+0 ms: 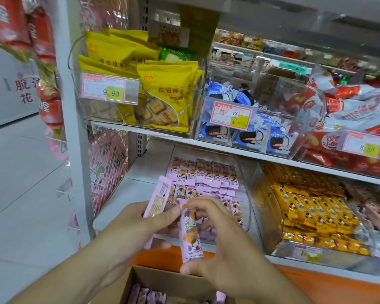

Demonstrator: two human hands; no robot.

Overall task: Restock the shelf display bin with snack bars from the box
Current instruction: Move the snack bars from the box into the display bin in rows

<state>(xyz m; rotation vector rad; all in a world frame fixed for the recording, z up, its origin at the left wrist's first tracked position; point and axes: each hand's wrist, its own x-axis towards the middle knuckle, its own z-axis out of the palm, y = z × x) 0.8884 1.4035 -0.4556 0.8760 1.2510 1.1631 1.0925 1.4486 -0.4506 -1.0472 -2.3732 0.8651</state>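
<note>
Both hands (pixel 140 218) grip pink bars (pixel 190 233), seemingly upright.

The lower white shelf (pixel 140 172) carries a clear bin (pixel 246 194) of pink snack bars (pixel 203 174) beside another bin (pixel 270 244) of yellow bars (pixel 316 207).

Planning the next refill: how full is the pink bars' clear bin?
Partly full: pink bars cover the clear bin floor in low rows, well below its rim.
</note>
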